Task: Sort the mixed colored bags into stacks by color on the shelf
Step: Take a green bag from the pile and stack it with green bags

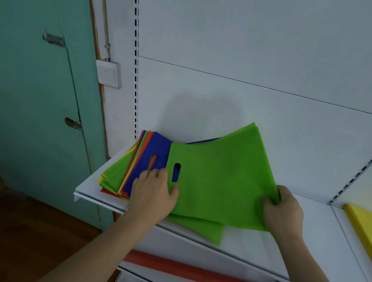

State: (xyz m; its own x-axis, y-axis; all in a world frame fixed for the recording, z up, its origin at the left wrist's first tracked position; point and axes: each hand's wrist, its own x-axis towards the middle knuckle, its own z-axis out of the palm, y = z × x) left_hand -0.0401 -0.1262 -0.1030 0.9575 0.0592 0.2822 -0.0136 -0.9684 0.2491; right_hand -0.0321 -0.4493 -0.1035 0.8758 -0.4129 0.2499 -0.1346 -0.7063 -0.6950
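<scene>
On the white shelf [306,261], the left hand [154,192] pinches the green bag [219,182] near its handle slot, its grip narrow. The right hand [283,211] clasps the bag's far edge; beside it the mixed pile [129,171] lies fanned

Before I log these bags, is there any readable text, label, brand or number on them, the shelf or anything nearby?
None readable.
Flat green fabric bag gripped by both hands: plain, no print.
Mixed pile of coloured bags: no visible print.
Yellow bag at right: plain.
White metal shelf: no label.
White wall switch: no legible marking.
</scene>
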